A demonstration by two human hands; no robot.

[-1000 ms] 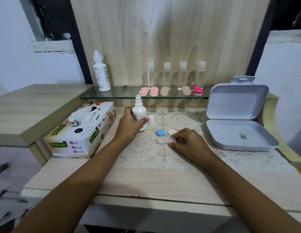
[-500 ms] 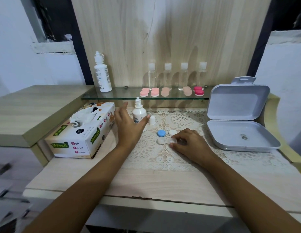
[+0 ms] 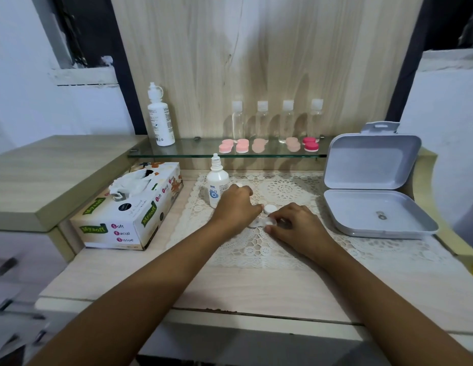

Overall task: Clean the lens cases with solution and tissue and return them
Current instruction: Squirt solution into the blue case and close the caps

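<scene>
A clear lens case [image 3: 264, 222] lies on the lace mat [image 3: 256, 249]. My right hand [image 3: 296, 224] pinches its right end with thumb and fingers. My left hand [image 3: 238, 207] is just left of it, fingers curled down over the spot where the blue cap lay; that cap is hidden under them. A white cap [image 3: 270, 208] sits between the two hands. The small solution bottle [image 3: 217, 184] stands uncapped behind my left hand, with its little cap [image 3: 239, 184] peeking out beside it. A tissue box [image 3: 130, 210] with a tissue sticking up is at the left.
An open grey box [image 3: 375, 207] sits at the right. The glass shelf [image 3: 198, 151] behind holds pink lens cases [image 3: 234, 147], several clear bottles [image 3: 261, 120] and a tall white bottle [image 3: 160, 117]. The table's front edge [image 3: 256, 310] is close to me.
My left hand let go of the small solution bottle, opened, then swung right and came down over the blue cap. My right hand stayed on the clear lens case.
</scene>
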